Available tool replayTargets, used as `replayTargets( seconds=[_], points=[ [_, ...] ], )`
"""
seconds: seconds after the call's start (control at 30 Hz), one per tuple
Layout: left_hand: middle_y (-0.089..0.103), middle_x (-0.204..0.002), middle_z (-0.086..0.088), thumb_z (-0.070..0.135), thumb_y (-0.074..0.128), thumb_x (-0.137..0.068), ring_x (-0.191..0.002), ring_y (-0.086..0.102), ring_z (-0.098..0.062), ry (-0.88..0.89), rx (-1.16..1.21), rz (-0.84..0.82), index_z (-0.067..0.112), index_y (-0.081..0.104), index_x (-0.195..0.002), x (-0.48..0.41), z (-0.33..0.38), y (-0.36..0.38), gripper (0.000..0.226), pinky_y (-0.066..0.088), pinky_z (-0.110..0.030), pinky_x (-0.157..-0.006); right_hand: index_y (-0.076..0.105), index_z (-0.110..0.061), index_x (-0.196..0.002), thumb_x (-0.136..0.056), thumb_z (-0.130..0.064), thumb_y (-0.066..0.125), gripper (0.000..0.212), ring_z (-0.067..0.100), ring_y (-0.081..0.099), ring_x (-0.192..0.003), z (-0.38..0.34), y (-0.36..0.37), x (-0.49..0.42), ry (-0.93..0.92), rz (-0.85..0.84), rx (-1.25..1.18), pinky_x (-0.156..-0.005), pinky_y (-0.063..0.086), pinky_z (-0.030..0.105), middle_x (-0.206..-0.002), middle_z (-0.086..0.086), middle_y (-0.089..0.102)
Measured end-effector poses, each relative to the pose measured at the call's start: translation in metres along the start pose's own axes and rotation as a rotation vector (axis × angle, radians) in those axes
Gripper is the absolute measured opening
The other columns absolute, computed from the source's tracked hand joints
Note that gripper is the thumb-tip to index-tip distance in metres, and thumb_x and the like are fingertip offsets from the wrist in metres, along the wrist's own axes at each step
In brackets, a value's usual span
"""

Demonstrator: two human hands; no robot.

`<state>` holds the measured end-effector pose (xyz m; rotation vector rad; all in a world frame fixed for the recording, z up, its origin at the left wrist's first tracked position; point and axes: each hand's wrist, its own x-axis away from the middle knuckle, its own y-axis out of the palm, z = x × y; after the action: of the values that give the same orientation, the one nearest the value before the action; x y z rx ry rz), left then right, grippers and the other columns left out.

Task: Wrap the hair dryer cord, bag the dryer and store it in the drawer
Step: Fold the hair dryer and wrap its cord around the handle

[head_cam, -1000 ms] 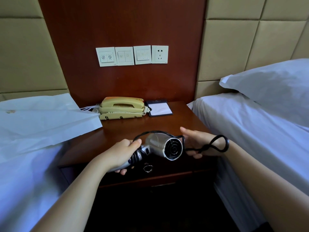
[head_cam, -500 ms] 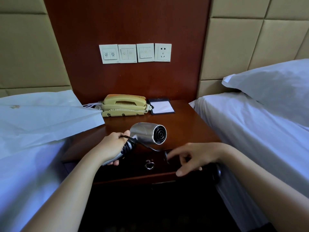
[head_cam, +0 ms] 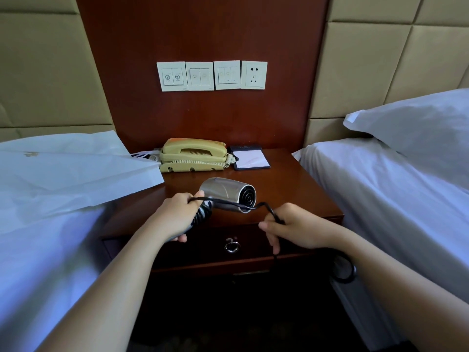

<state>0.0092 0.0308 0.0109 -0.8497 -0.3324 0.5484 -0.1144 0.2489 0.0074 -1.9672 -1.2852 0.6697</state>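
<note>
A silver hair dryer (head_cam: 227, 193) hangs above the front of the wooden nightstand (head_cam: 291, 191), nozzle toward me. My left hand (head_cam: 177, 217) grips its ribbed handle. The black cord (head_cam: 228, 203) runs from under my left thumb across the barrel to my right hand (head_cam: 291, 228), which pinches it; the rest hangs in a loop (head_cam: 344, 271) under my right wrist. A white bag (head_cam: 63, 174) lies on the left bed, its corner over the nightstand. The drawer (head_cam: 203, 247) with a ring pull (head_cam: 232, 246) is closed below my hands.
A yellow telephone (head_cam: 194, 154) and a notepad in a dark holder (head_cam: 251, 160) sit at the back of the nightstand. Wall switches and a socket (head_cam: 253, 74) are above. Beds flank both sides; a pillow (head_cam: 418, 130) lies on the right one.
My right hand came up from in front of the drawer and drew the cord across the dryer's barrel. The left hand kept its hold on the handle.
</note>
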Motion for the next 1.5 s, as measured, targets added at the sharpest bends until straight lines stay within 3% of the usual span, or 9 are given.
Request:
replayTargets(
  seconds=[0.1, 0.3, 0.43, 0.63, 0.73, 0.97, 1.13, 1.3, 1.5],
  points=[
    [0.063, -0.078, -0.011, 0.053, 0.026, -0.097, -0.038, 0.057, -0.019, -0.01, -0.02, 0.004, 0.019, 0.053, -0.118, 0.0, -0.001, -0.002, 0.048, 0.041, -0.021, -0.038, 0.057, -0.005, -0.075, -0.097, -0.015, 0.046, 0.027, 0.01, 0.044, -0.039, 0.002, -0.007, -0.001, -0.026, 0.071, -0.166, -0.057, 0.048, 0.026, -0.04, -0.005, 0.05],
    [0.062, -0.078, -0.012, 0.048, 0.031, -0.097, -0.04, 0.058, -0.023, -0.008, -0.048, 0.021, 0.024, 0.054, -0.116, 0.001, -0.003, -0.012, 0.038, 0.042, -0.021, -0.04, 0.059, -0.005, -0.077, -0.096, -0.012, 0.048, 0.023, 0.01, 0.028, -0.039, 0.003, -0.032, 0.004, -0.018, 0.113, -0.362, -0.042, 0.034, 0.02, -0.044, -0.008, 0.032],
    [0.061, -0.073, -0.012, 0.047, 0.034, -0.096, -0.037, 0.054, -0.022, 0.039, -0.068, -0.062, 0.023, 0.057, -0.099, 0.008, 0.005, -0.014, 0.034, 0.039, -0.021, -0.041, 0.06, -0.004, -0.073, -0.095, -0.016, 0.05, 0.027, 0.009, 0.028, -0.038, 0.014, -0.051, 0.006, 0.005, 0.218, -0.233, -0.041, 0.028, 0.019, -0.041, -0.008, 0.033],
    [0.06, -0.062, -0.013, 0.037, 0.036, -0.098, -0.034, 0.046, -0.021, 0.104, 0.022, -0.403, 0.009, 0.056, -0.088, 0.022, 0.028, -0.004, 0.036, 0.032, -0.02, -0.037, 0.062, -0.009, -0.066, -0.092, -0.023, 0.055, 0.031, 0.004, 0.042, -0.046, 0.037, -0.063, 0.001, 0.011, 0.492, 0.062, -0.048, 0.032, 0.013, -0.046, -0.008, 0.048],
    [0.059, -0.06, -0.018, 0.033, 0.033, -0.101, -0.03, 0.045, -0.02, 0.14, 0.181, -0.511, 0.0, 0.056, -0.095, 0.023, 0.035, -0.004, 0.041, 0.032, -0.019, -0.034, 0.063, -0.013, -0.064, -0.093, -0.028, 0.054, 0.033, 0.006, 0.045, -0.048, 0.05, -0.058, -0.007, 0.054, 0.513, 0.13, -0.05, 0.036, 0.015, -0.053, -0.004, 0.051],
    [0.057, -0.064, -0.024, 0.037, 0.03, -0.1, -0.03, 0.045, -0.02, 0.176, 0.593, -0.6, -0.005, 0.054, -0.098, 0.016, 0.034, -0.003, 0.049, 0.032, -0.019, -0.036, 0.046, -0.026, -0.044, -0.092, -0.018, 0.053, 0.049, -0.002, 0.046, -0.04, 0.054, -0.042, -0.014, 0.144, 0.409, 0.169, -0.047, 0.033, 0.015, -0.045, -0.007, 0.047],
    [0.056, -0.063, -0.024, 0.034, 0.022, -0.102, -0.028, 0.04, -0.021, 0.142, 0.846, -0.458, -0.004, 0.052, -0.101, 0.009, 0.03, -0.004, 0.048, 0.032, -0.018, -0.032, 0.067, -0.01, -0.08, -0.097, -0.031, 0.045, 0.035, 0.006, 0.035, -0.03, 0.047, -0.031, -0.008, 0.27, 0.151, -0.077, -0.037, 0.033, 0.018, -0.041, -0.007, 0.042],
    [0.058, -0.063, -0.021, 0.037, 0.025, -0.101, -0.029, 0.042, -0.021, 0.048, 0.95, -0.272, 0.001, 0.054, -0.104, 0.0, 0.023, -0.004, 0.046, 0.034, -0.019, -0.034, 0.067, -0.015, -0.084, -0.098, -0.031, 0.042, 0.032, 0.009, 0.033, -0.031, 0.022, -0.017, -0.004, 0.284, -0.077, -0.062, -0.038, 0.033, 0.02, -0.038, -0.008, 0.039],
    [0.061, -0.06, -0.017, 0.038, 0.031, -0.1, -0.031, 0.042, -0.022, -0.103, 1.031, -0.104, 0.003, 0.057, -0.097, -0.006, 0.024, -0.005, 0.044, 0.033, -0.02, -0.035, 0.07, -0.02, -0.09, -0.097, -0.038, 0.044, 0.032, 0.001, 0.05, -0.051, -0.017, -0.016, -0.003, 0.178, -0.1, 0.219, -0.061, 0.043, 0.019, -0.057, -0.008, 0.053]
  ],
)
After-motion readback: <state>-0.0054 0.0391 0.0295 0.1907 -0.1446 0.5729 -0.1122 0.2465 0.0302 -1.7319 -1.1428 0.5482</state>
